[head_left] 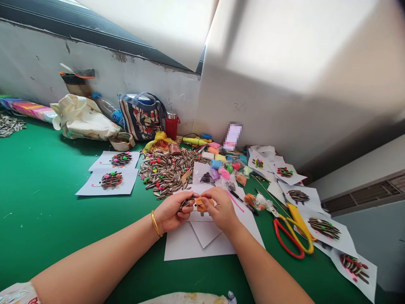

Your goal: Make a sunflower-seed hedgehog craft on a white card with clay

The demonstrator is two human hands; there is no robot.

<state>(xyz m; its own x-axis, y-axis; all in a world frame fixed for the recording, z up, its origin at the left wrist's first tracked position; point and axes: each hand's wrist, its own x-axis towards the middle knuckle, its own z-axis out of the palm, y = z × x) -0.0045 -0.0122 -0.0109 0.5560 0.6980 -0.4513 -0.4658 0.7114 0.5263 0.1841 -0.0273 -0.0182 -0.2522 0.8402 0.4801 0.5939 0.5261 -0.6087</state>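
your left hand (175, 210) was curled around some striped seeds (186, 203), probably light, stiff and slick, best pinched singly by their sides. just right of it, between both hands and over the white paper (179, 247), was the orange clay piece (204, 204), likely soft and easily dented, best held by its rim. your right hand (220, 209) had fingers bent nearly together at the clay's right side; its grip could not be told.

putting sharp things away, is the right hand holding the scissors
No, the scissors lie on the green table, apart from the right hand.
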